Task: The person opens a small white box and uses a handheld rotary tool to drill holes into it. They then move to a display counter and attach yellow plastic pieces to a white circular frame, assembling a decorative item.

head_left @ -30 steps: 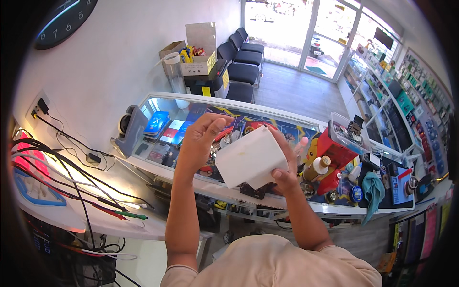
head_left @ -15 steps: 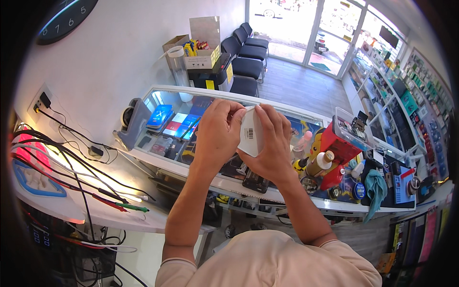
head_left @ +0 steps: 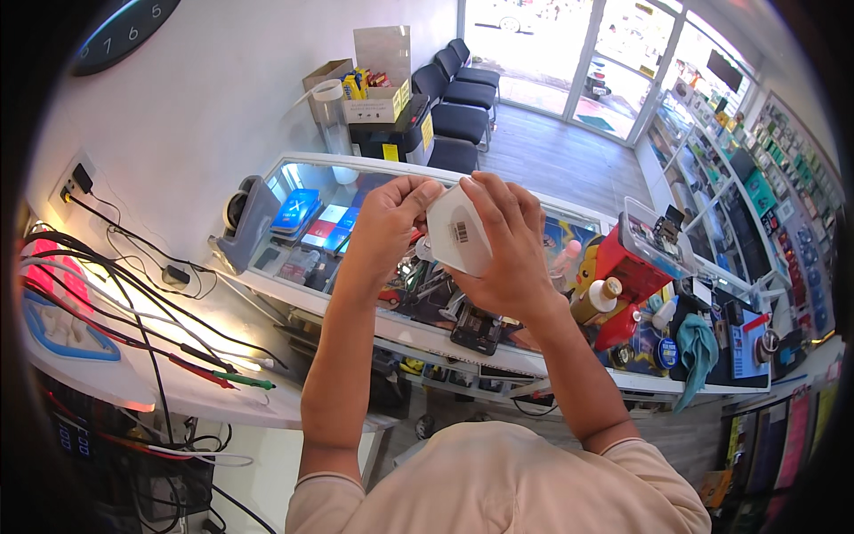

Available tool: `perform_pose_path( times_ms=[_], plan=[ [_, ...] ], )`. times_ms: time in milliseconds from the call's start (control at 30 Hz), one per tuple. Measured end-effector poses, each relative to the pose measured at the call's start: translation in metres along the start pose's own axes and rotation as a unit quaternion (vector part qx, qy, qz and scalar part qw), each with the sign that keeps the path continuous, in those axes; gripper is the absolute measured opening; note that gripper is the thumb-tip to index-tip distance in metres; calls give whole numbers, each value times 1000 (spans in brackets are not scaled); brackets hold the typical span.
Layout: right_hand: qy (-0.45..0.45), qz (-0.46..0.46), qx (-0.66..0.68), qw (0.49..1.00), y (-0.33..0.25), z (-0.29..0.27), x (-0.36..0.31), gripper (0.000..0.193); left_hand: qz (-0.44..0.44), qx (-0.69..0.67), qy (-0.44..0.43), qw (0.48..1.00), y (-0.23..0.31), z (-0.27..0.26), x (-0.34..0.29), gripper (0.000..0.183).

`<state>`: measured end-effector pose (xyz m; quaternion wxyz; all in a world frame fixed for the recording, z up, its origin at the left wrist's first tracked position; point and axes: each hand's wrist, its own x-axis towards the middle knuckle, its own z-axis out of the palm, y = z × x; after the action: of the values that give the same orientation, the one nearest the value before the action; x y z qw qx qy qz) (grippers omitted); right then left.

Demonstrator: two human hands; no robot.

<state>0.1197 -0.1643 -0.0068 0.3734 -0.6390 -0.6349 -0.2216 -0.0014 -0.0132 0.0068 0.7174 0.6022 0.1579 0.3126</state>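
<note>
White box (head_left: 458, 233) between the hands: from my remote seat I see the right hand (head_left: 511, 240) half curled around it, gripping its right side. The left hand (head_left: 389, 218) is nearly closed at the box's left edge; I can't tell whether its fingertips pinch it. Too hard a squeeze could, I judge, buckle the sides; a loosened right grip could drop it onto the black device (head_left: 476, 329) below the hands, on the tabletop (head_left: 418, 335). Swinging rightward might topple the pale bottle (head_left: 589, 307) beside the right wrist.
</note>
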Motion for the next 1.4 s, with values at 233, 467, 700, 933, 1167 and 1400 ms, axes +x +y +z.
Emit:
perform_pose_path(
  times_ms=[233,467,700,933,1167,1400],
  plan=[
    [-26,-8,13,1000,6,-15,5,98,29,54,9,998,-11,5,11,25],
    [-44,-59,55,996,-19,-32,-4,100,139,186,222,947,-14,-46,62,26],
    [50,-63,63,995,-2,-27,-19,104,133,394,148,897,-79,-65,52,28],
    [153,-77,91,981,6,-16,-43,97,102,395,228,884,-69,-65,30,53],
    [225,-142,7,964,16,3,-54,82,-80,-227,-126,963,-56,14,-79,90],
    [84,-191,161,965,-9,-6,-65,76,-5,-300,-60,952,-53,17,-92,93]
  ],
)
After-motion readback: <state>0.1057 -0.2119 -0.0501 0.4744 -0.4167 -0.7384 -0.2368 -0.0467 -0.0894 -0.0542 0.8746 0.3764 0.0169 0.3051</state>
